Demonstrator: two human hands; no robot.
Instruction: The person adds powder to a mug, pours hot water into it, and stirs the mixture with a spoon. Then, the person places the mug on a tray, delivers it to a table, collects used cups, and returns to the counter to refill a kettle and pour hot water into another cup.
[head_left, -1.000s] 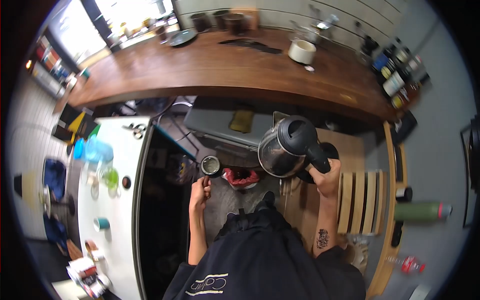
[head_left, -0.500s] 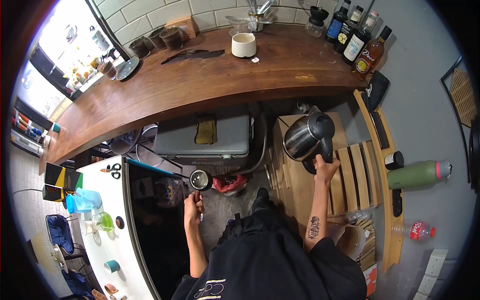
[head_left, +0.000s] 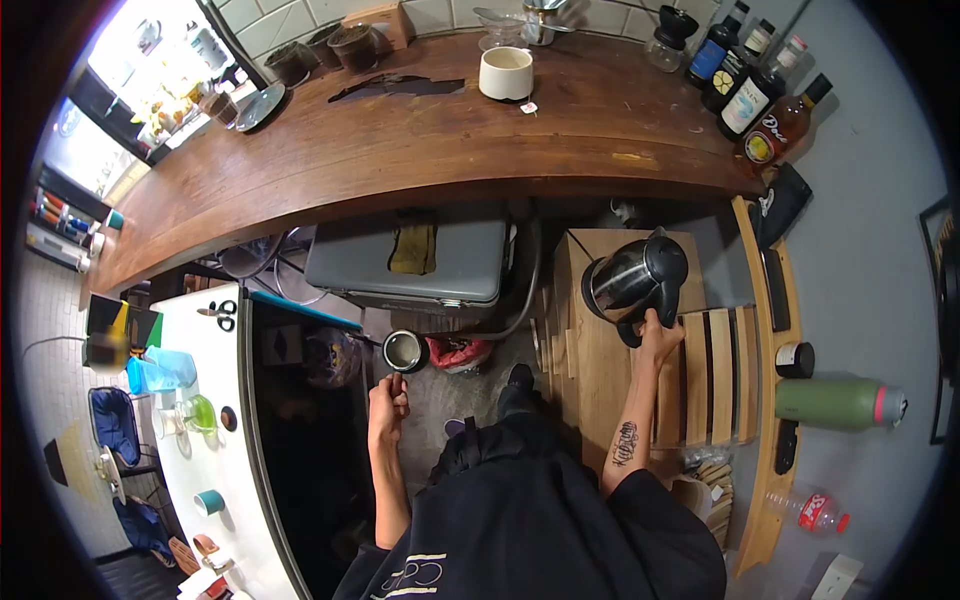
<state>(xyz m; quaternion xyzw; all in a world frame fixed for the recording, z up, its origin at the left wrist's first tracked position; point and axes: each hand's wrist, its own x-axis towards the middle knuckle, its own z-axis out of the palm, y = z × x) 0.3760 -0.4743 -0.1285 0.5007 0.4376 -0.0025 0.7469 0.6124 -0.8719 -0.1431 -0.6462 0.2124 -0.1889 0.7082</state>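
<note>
My right hand [head_left: 657, 338] is wrapped round the black handle of a dark, shiny kettle [head_left: 620, 279]. The kettle is over a light brown box [head_left: 587, 248] under the counter; whether its base touches the box I cannot tell. My left hand [head_left: 388, 407] grips the handle of a small round pot [head_left: 404, 350] with a dark outside and a pale inside, held above the floor. What the pot contains is unclear. On the counter, beyond both hands, stands a cream mug [head_left: 506, 75] with a tea bag tag [head_left: 529, 107] hanging outside it.
The curved wooden counter [head_left: 420, 150] spans the front, with several bottles [head_left: 745, 103] at its right end. Beneath it is a grey cooler box [head_left: 350, 262] carrying a folded cloth [head_left: 413, 247]. A white-topped fridge [head_left: 190, 330] is on the left. Wooden slats [head_left: 695, 385] and a green flask [head_left: 838, 402] are on the right.
The view has shifted slightly. Both hands keep their holds; the kettle appears a little further right and lower, and the small pot has moved only slightly.
</note>
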